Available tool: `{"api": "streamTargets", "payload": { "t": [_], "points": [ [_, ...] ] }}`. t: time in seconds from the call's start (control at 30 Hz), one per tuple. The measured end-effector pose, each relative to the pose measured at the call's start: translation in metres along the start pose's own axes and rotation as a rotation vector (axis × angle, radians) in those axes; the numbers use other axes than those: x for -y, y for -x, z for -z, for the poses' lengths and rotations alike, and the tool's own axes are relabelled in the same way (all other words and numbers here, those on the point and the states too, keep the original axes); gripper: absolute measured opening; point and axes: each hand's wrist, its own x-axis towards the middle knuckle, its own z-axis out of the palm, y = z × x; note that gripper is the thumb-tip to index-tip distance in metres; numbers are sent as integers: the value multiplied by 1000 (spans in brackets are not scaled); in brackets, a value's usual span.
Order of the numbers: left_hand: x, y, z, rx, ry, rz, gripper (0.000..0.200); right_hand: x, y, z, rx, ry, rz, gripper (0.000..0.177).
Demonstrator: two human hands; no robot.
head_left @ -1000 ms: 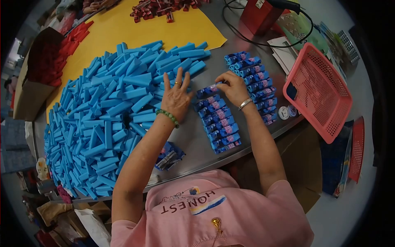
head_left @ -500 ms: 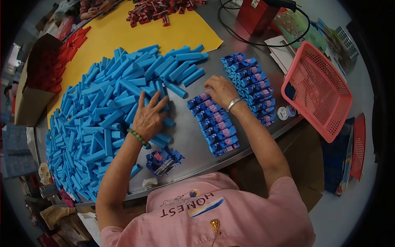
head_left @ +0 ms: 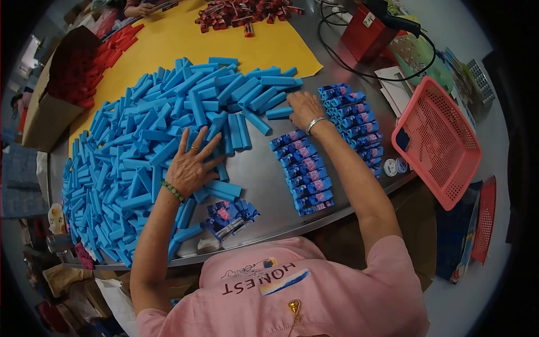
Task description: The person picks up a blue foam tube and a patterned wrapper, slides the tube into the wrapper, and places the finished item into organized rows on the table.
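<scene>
My left hand (head_left: pixel 193 165), fingers spread, rests on the near right edge of a large heap of smooth blue bar-shaped pieces (head_left: pixel 151 135). My right hand (head_left: pixel 306 111) has its fingers curled at the right end of one blue bar (head_left: pixel 279 113) lying beside the heap; its fingertips are partly hidden. Below that hand lies a row of bars in blue-and-pink printed wrappers (head_left: pixel 303 173). A second, stacked group of wrapped bars (head_left: pixel 353 121) stands to its right. Near the table's front edge is a small pile of loose printed wrappers (head_left: pixel 230 218).
A pink perforated basket (head_left: pixel 435 140) leans at the table's right. Behind it are a red box (head_left: pixel 368 33) and a black cable. A yellow sheet (head_left: pixel 269 48) bears red wrapped pieces (head_left: pixel 230 17). A carton (head_left: pixel 42 121) holds red bars. Another person's hand (head_left: pixel 143 9) shows at the far side.
My right hand has moved from the wrapped row up to a loose blue bar, which has turned slightly. Blue bars by my left hand have shifted toward the table's front. The camera view has shifted.
</scene>
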Motion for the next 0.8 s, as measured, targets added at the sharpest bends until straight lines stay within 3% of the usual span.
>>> {"api": "streamTargets", "payload": {
  "t": [0.07, 0.1, 0.17, 0.2, 0.27, 0.37, 0.4, 0.43, 0.5, 0.57, 0.67, 0.7, 0.77, 0.8],
  "points": [
    [-5, -1, -3, 39, 0, 13, 45, 4, 13, 16, 39, -42, -22, 25],
    [-8, -2, -2, 36, 8, 19, 45, 8, 24, 30, -59, -209, 11, 25],
    [-18, -4, 7, -178, 191, 75, 49, 22, 49, 53, -145, -374, 52, 25],
    [-27, -6, 12, -175, 196, 85, 49, 32, 61, 63, -192, -535, 139, 25],
    [-51, -13, 21, -438, 908, 271, 51, 53, 83, 72, -208, -749, 252, 27],
    [-72, -9, 13, -323, 1290, 267, 44, 86, 106, 76, -156, -910, 295, 32],
    [-80, -5, 7, -377, 1483, 290, 39, 94, 110, 77, -171, -979, 316, 34],
    [-87, 1, 4, -378, 1480, 302, 39, 100, 115, 76, -187, -1049, 337, 36],
    [-96, 10, 2, -412, 1871, 422, 35, 108, 120, 70, -159, -1163, 353, 41],
    [-97, 18, 4, -436, 1900, 444, 33, 114, 124, 66, -83, -1435, 283, 43],
    [-90, 30, 1, -421, 1758, 368, 33, 118, 127, 70, -159, -1278, 347, 42],
    [-85, 39, 2, -262, 1834, 349, 33, 116, 125, 69, -152, -1278, 335, 42],
    [-82, 49, 10, -41, 1955, 312, 33, 111, 123, 63, -204, -1097, 669, 39],
    [-82, 51, 11, -89, 1965, 341, 32, 110, 126, 66, -128, -1145, 628, 32]
  ]
}}
